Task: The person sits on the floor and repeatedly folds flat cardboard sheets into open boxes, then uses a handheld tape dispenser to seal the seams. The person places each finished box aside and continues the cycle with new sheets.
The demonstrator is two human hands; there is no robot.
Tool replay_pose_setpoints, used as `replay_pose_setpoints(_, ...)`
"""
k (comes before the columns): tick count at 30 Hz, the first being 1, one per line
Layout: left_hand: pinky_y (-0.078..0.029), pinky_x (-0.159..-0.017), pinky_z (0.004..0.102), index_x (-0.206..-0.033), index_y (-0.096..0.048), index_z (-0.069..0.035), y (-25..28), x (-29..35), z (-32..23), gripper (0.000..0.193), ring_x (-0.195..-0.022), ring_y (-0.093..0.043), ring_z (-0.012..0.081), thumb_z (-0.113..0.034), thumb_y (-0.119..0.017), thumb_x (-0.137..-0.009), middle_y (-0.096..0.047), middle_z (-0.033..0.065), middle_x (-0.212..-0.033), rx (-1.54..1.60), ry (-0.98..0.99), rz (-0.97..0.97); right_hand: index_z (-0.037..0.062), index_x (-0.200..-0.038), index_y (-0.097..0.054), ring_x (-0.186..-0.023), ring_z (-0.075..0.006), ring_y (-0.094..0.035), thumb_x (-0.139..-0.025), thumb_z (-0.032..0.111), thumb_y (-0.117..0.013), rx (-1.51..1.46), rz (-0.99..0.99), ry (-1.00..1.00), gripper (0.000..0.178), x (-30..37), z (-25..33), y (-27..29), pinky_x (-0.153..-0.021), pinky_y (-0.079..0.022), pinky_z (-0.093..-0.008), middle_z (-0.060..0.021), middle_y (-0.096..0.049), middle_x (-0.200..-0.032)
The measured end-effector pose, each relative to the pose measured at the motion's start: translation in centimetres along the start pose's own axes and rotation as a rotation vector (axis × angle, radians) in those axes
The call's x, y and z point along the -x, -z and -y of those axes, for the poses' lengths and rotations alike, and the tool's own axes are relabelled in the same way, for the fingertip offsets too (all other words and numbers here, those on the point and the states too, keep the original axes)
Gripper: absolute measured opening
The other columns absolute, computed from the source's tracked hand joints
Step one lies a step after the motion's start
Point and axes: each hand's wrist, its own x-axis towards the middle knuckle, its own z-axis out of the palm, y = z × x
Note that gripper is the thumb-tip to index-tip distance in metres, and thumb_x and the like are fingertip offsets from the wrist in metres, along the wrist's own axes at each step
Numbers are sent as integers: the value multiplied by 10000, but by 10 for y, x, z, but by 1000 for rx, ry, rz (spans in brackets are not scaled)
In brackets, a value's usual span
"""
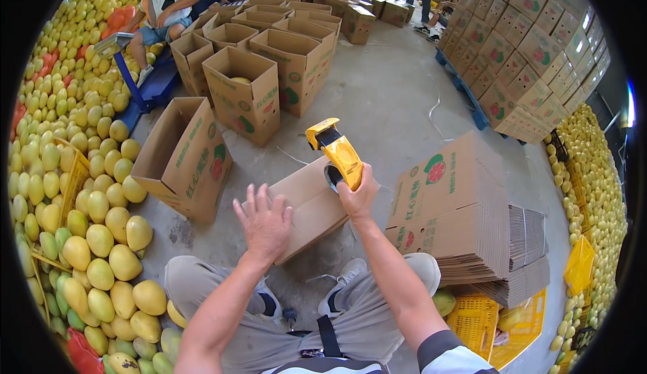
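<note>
Between my knees a brown cardboard carton (309, 195) lies on the floor with its closed flaps facing up. My left hand (264, 226) is laid on the near left part of the carton, palm down, its fingers spread. In my right hand (359, 193) is a yellow tape dispenser (344, 157), gripped by its lower end. It is tilted over the far right end of the carton, and a dark round part of it sits close to the cardboard. Whether tape is stuck down there is hard to make out.
An open carton (185, 162) stands at left, with more open cartons (241, 98) behind. Yellow pomelos (101, 239) are heaped along the left. Flattened cartons (448, 205) and a yellow crate (474, 320) lie at right. Stacked boxes (522, 50) rise far right; a person (165, 10) sits far left.
</note>
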Motion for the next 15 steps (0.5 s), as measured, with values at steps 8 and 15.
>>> replay_pose_setpoints(8, -219, -1216, 647, -1398, -579, 18, 19, -15, 12, 781, -1493, -397, 332, -569, -658, -889, -465, 171, -1574, 196, -547, 287, -1, -1424, -514, -1211, -296, -624, -793, 94, -755, -82, 103, -38, 683, -2, 25, 4, -1049, -485, -389, -180, -630, -1302)
replay_pose_setpoints(15, -251, -1210, 633, -1366, -615, 12, 25, -2, 3, 799, -1458, -441, 325, -552, -720, -810, -509, 154, -1538, 319, -449, 252, -36, -1334, -624, -1066, -283, -708, -804, 229, -814, -46, 503, -292, 621, -92, 57, -24, -956, -551, -392, -204, -713, -1193)
